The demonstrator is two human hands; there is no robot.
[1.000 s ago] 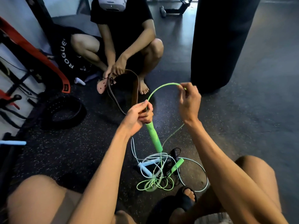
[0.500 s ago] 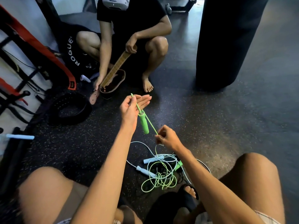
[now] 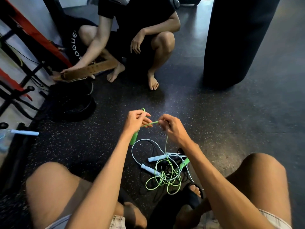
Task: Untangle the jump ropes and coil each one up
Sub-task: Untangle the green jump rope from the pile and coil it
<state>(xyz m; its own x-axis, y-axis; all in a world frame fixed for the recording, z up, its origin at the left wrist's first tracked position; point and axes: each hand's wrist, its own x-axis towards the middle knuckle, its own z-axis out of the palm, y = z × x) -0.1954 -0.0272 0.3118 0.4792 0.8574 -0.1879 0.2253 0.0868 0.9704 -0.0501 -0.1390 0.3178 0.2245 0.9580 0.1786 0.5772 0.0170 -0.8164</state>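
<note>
Jump ropes: green rope stretched between both hands above floor; rest knotted with pale blue rope in pile between knees.
Left hand: clamped on green handle, rope looped over fingers.
Right hand: pinching green rope.

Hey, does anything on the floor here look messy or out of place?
Yes. The jump ropes lie knotted in one heap between the knees, green, pale blue and black cords crossing. One pale blue handle lies apart at far left. The green rope is only partly freed, held by both hands.
</note>
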